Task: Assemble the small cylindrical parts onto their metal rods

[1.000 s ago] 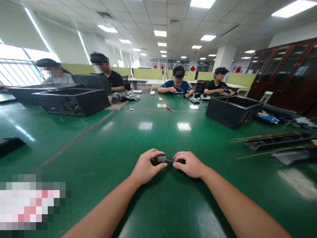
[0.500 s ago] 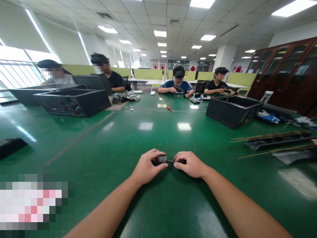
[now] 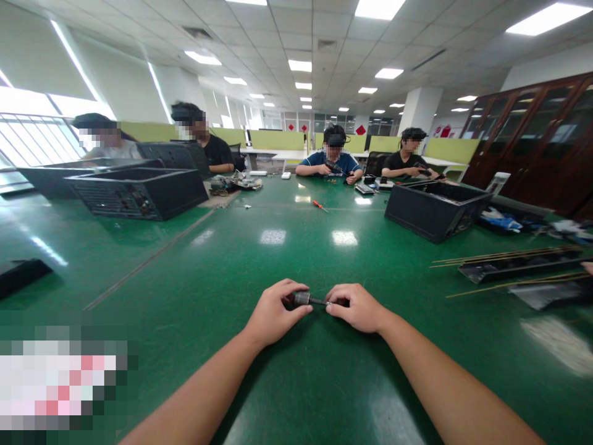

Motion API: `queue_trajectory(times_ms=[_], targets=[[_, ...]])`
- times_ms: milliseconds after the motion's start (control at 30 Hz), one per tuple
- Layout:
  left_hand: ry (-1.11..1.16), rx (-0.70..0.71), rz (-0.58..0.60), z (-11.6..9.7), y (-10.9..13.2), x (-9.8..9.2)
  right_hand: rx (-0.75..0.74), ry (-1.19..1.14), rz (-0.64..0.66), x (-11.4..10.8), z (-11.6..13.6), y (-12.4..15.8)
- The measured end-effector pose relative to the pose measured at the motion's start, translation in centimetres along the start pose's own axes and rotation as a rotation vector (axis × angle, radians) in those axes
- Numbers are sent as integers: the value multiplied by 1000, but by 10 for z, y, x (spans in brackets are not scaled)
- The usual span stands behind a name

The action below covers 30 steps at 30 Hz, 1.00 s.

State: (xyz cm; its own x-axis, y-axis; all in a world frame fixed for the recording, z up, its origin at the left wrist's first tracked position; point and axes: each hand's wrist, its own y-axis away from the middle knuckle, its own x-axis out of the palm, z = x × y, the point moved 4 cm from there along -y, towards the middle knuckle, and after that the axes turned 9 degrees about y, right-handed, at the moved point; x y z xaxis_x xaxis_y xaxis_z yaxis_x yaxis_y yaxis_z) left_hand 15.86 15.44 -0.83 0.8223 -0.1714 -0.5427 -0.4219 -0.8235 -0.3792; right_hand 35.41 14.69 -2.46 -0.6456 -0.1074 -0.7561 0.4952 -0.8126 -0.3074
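Between my hands, low over the green tabletop [image 3: 296, 364], lies a short tool with a dark grey ridged barrel [image 3: 302, 298] that looks like a drill chuck. A thin dark shaft [image 3: 317, 301] sticks out of it to the right. My left hand [image 3: 271, 315] is wrapped round the barrel, thumb in front and fingers behind; its palm hides the rear end of the tool. My right hand [image 3: 359, 309] pinches the tip of the shaft between thumb and fingers, where something small and pale shows, too small to name.
A red-handled screwdriver [image 3: 319, 206] lies further back. Black computer cases stand at left [image 3: 134, 194] and right [image 3: 438, 210]. Long thin rods [image 3: 504, 254] and metal trays [image 3: 519, 264] lie at right. Several people sit across the table; one [image 3: 330, 154] handles a power tool.
The barrel and my left hand have shifted very slightly left, and a bit more of the shaft shows between my hands. Both hands keep their grips.
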Motion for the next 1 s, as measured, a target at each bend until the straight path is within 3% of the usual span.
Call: queue_trajectory(times_ms=[233, 433, 533, 633, 767, 833, 1000], targets=[[-6, 6, 2, 0, -1, -2, 6, -10, -5, 0, -1, 0], [-47, -105, -236, 25, -5, -21, 26, -63, 4, -1, -1, 0], [79, -207, -260, 30, -7, -22, 72, -67, -8, 2, -3, 0], [206, -215, -129, 18, -6, -11, 142, -113, -35, 5, -6, -1], [271, -172, 189, -6, 2, 11, 126, -230, -105, 6, -5, -4], [311, -146, 285, -14, 6, 19, 145, -303, -164, 6, -6, -6], [624, -245, 275, -11, 10, 28, 154, -437, -229, 9, -7, -8]])
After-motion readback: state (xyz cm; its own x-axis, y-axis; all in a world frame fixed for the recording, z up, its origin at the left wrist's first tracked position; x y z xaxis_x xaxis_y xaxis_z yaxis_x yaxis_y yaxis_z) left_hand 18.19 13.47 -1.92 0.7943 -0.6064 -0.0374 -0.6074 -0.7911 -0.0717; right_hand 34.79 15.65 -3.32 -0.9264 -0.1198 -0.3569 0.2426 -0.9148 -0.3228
